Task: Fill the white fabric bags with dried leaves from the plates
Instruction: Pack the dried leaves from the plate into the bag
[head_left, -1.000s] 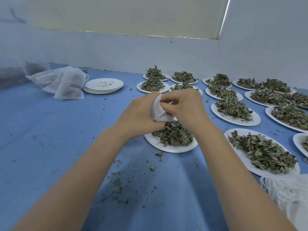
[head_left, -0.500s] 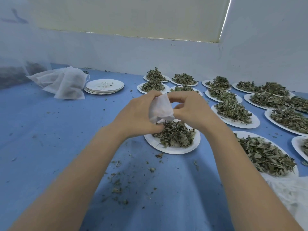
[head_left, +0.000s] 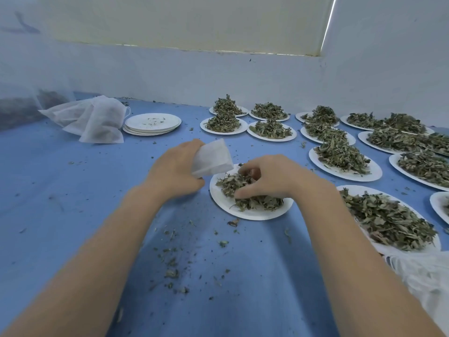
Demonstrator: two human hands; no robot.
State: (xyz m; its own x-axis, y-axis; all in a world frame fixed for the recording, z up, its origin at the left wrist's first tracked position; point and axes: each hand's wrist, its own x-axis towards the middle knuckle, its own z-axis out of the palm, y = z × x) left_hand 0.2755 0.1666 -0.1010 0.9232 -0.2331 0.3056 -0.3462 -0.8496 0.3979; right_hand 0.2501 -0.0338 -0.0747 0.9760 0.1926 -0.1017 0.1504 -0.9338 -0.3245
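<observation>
Your left hand [head_left: 173, 170] grips a small white fabric bag [head_left: 211, 158] just above the far-left rim of the nearest plate [head_left: 224, 203]; the bag is tilted, its long axis running from your palm up and away toward the far right, and you cannot tell from here whether its mouth is spread. Your right hand [head_left: 269, 177] is down in that plate's dried leaves [head_left: 252, 201], fingers curled into the heap and pinching some of them. This plate sits near the middle of the blue table [head_left: 73, 190], with loose leaf crumbs [head_left: 171, 261] scattered on the cloth just near of it. To your right and far right lie more loaded plates [head_left: 344, 172] in rows reaching the white wall [head_left: 218, 76]; about a dozen are countable, though the ones at the right edge are cut off, so the exact number cannot be told. They stand close together, some rims touching, leaving little bare cloth between them. On the far left a stack of emptied plates [head_left: 152, 122], roughly four, stands just beside a pile of filled bags [head_left: 94, 122]; their number cannot be made out. A heap of white fabric [head_left: 427, 280] lies at the near right edge, touching the big plate there. The left half of the table, between your left arm and the pile, is open blue cloth.
</observation>
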